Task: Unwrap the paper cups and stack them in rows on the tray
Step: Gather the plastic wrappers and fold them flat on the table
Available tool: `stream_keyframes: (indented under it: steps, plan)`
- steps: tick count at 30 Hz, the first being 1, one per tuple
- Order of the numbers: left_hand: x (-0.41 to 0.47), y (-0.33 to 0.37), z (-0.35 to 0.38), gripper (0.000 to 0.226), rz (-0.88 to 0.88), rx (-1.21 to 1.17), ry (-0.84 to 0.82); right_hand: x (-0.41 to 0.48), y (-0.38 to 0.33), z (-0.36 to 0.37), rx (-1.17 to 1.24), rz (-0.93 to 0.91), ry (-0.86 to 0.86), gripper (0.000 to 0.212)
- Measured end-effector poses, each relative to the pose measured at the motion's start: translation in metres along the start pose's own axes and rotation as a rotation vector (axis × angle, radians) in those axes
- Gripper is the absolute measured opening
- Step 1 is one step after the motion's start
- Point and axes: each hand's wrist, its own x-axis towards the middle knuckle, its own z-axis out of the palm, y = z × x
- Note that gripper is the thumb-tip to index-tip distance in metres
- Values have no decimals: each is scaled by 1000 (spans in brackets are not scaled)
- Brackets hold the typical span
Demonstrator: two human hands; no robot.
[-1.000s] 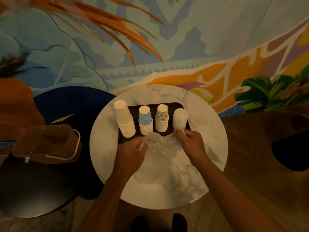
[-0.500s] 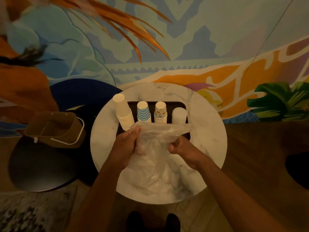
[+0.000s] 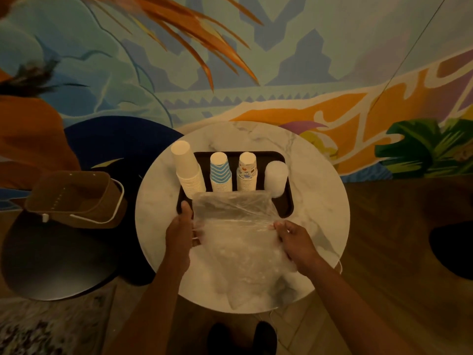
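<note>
Plastic wrap (image 3: 230, 226), clear and crinkled, is stretched wide between both hands over the round marble table (image 3: 320, 201). The left hand (image 3: 179, 234) grips its left edge, thumb pointing up on the near side and fingers curled behind the film. The right hand (image 3: 294, 239) pinches the right edge at the fingertips. The wrap's top edge hangs in front of the foot of the cup stacks, and its long tail trails down across the table towards the near rim.

Behind it, on the dark tray (image 3: 287, 210), four stacks of upturned cups stand in one row: a tall white stack (image 3: 188, 170) on the left, leaning a little, then a blue-striped stack (image 3: 220, 172), a patterned stack (image 3: 247, 170) and a short pale stack (image 3: 276, 178) on the right, too hazy to read. Neither hand touches a cup. A brown basket (image 3: 74, 198) sits off to the left of the table.
</note>
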Motion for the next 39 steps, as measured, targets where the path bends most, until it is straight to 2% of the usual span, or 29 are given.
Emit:
stream_keyframes:
  steps: [2,3,5,7,9,12,16,18,20,22,24,26,27,29,32,34,36,39]
  plan:
    - [1,-14,-2,76,-219,-191,-264,1,9,7,-27,-1,37,30]
    - [-1,-26,-2,79,-277,-204,-357,1,14,11,-32,-5,45,30]
    - [-11,-47,0,69,-350,-122,-453,0,23,20,-57,-14,68,31]
    - [-21,-68,5,48,-325,6,-410,1,30,26,-107,-30,100,31]
    - [-23,-87,7,29,-278,-2,-295,3,38,30,-209,-58,124,30]
    - [-17,-100,4,23,-253,39,-154,5,54,28,-223,-35,145,27]
    - [2,-116,-4,32,-94,359,-90,0,78,24,-266,-29,155,21]
    - [9,-123,-9,42,-59,457,-80,-2,87,23,-266,31,112,25]
    - [12,-128,-13,58,-95,451,-133,-4,94,23,-237,132,24,45]
    - [12,-135,-17,64,-169,404,-275,-8,97,24,-135,223,-93,62]
    - [17,-143,-26,71,-210,463,-398,-12,98,24,5,280,-168,60]
    - [24,-139,-37,75,-254,552,-394,-12,97,20,-1,270,-183,52]
    - [29,-134,-41,76,-253,616,-360,-11,96,17,-78,241,-190,52]
    - [37,-116,-42,75,-117,748,-284,-6,92,10,-235,168,-242,52]
    - [47,-91,-23,55,295,754,-178,1,84,4,-408,49,-377,53]
    - [57,-79,4,47,487,828,-228,6,77,2,-570,-50,-423,54]
    - [65,-71,32,50,539,947,-328,9,70,2,-657,-105,-469,52]
    - [70,-67,61,58,452,1081,-412,13,59,6,-758,-166,-500,49]
